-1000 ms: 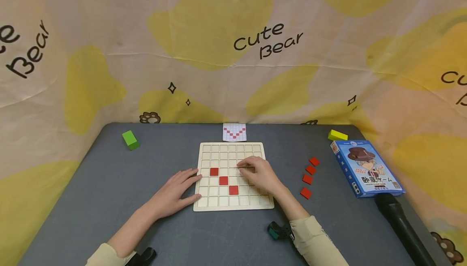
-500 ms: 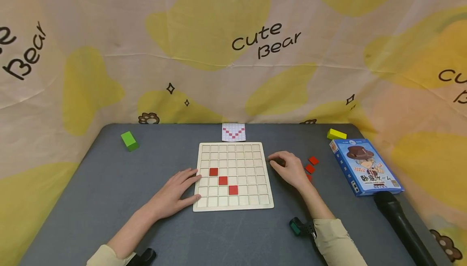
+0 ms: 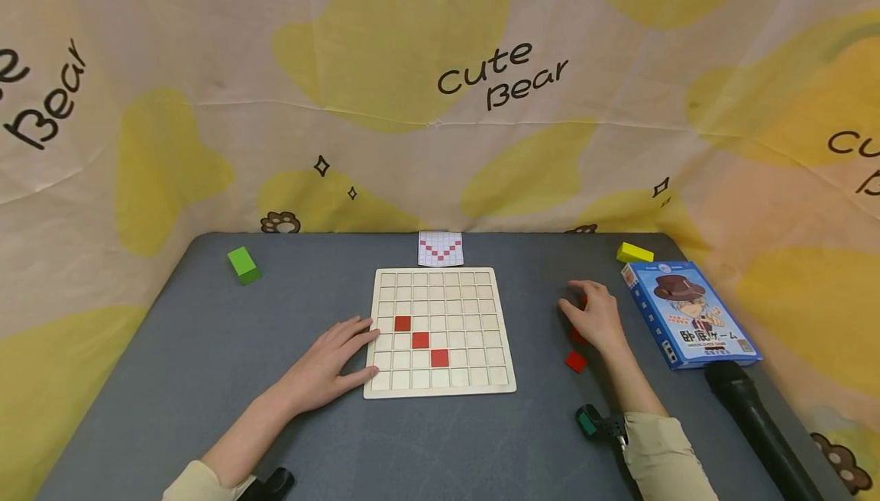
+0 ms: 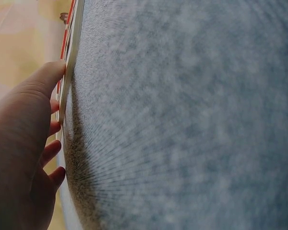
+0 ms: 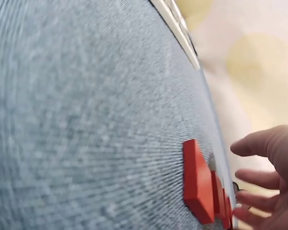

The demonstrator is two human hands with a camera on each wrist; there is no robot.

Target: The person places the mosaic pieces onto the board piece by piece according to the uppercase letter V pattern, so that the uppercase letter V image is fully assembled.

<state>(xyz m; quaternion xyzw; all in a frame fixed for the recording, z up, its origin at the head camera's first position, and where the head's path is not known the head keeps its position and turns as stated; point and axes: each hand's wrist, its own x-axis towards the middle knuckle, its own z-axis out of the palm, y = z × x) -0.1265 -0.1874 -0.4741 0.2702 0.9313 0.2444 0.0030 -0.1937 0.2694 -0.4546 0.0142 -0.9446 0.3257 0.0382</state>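
A white gridded board [image 3: 474,363] lies on the grey table, with three red square tiles [image 3: 420,341] set in a diagonal on it. My left hand [image 3: 330,362] rests at the board's left edge, thumb and fingertips touching it, fingers fairly straight. To the right of the board, my right hand [image 3: 596,319] is over several loose red tiles [image 3: 576,362] and partly hides them. In the right wrist view its thumb and fingers [image 5: 259,179] are spread apart with nothing between them, and the red tiles [image 5: 196,184] stand close by.
Behind the board, a small card [image 3: 441,249] shows a red V pattern on a grid. A green block [image 3: 244,265] lies at the far left, a yellow block [image 3: 635,253] at the far right. A blue game box [image 3: 690,318] and a black microphone [image 3: 756,425] are on the right.
My right hand has left the board and moved right to the loose red tiles. My left hand has stayed at the board's edge, and the tiles on the board look the same.
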